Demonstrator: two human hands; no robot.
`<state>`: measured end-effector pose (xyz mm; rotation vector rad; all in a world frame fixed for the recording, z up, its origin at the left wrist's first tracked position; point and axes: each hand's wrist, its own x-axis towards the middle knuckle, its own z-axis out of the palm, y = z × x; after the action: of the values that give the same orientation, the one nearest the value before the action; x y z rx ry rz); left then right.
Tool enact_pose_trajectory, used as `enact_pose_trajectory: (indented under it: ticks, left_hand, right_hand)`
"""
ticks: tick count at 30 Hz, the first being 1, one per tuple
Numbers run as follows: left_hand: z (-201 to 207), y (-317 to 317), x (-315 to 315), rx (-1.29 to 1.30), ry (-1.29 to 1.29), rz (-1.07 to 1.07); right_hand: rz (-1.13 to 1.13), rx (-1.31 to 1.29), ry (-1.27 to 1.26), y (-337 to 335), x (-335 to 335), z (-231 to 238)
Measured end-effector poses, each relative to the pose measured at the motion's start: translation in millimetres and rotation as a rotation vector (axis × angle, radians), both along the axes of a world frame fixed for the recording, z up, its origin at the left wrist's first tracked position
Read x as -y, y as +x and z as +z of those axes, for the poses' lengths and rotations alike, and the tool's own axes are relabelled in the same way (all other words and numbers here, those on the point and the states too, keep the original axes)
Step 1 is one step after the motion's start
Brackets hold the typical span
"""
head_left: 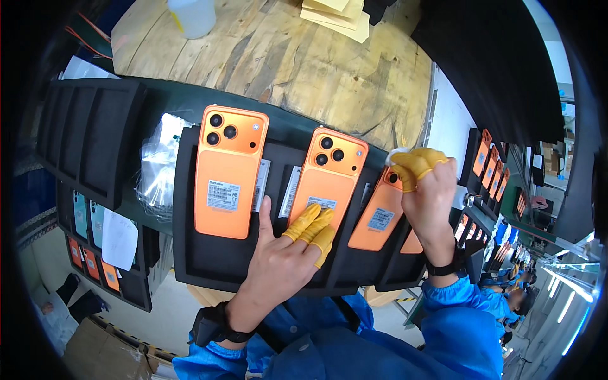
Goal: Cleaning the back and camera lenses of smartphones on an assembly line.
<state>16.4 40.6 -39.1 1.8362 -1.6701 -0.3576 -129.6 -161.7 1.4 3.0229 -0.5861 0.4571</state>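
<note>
Resting the left hand (278, 253) on the lower back of the middle orange phone (329, 180), laying yellow-covered fingers (304, 221) across it at the edge of its label, pointing the bare thumb up beside it and not gripping. Holding the right hand (427, 190) well apart from the left, curling yellow-covered fingertips over the camera end of the right orange phone (364, 234). Closing those fingertips on a small white thing (398, 153), showing too little of it to tell its kind; hiding part of the lenses too, so not letting contact with that phone be told for sure. Working over a black tray (215, 263), having both phones lying there backs up, in a row with the left orange phone (225, 177), lenses toward the far edge. Partly covering another orange piece (411, 244) with the right wrist. Wearing blue sleeves (456, 310) and a black band on each wrist. Facing a wooden board (266, 57) beyond the tray, bearing a translucent cup (193, 18) and yellow papers (342, 16). Having clear plastic bags (166, 168) just beside the tray on the left, near a second black tray (79, 142). Having more orange phones (484, 152) standing or lying farther off to the right.
</note>
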Motion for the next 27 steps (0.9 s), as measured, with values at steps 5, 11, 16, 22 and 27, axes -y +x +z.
enact_pose_trajectory:
  ticks: [5,11,16,22,27]
  left_hand:
    - [-3,-1,1,-0.005,-0.039,0.009]
    - [4,1,-2,0.018,0.024,-0.020]
    - [-4,-1,0,0.002,-0.040,0.002]
    - [4,2,-1,0.011,0.001,-0.007]
    - [1,0,0,0.005,0.016,-0.019]
  right_hand:
    - [0.212,0.045,0.138,39,-30,-10]
    - [-0.021,-0.082,-0.053,10,16,14]
    - [0.128,0.068,0.056,39,-29,-12]
    - [-0.005,-0.099,-0.138,6,5,19]
    - [0.015,0.074,-0.026,15,2,18]
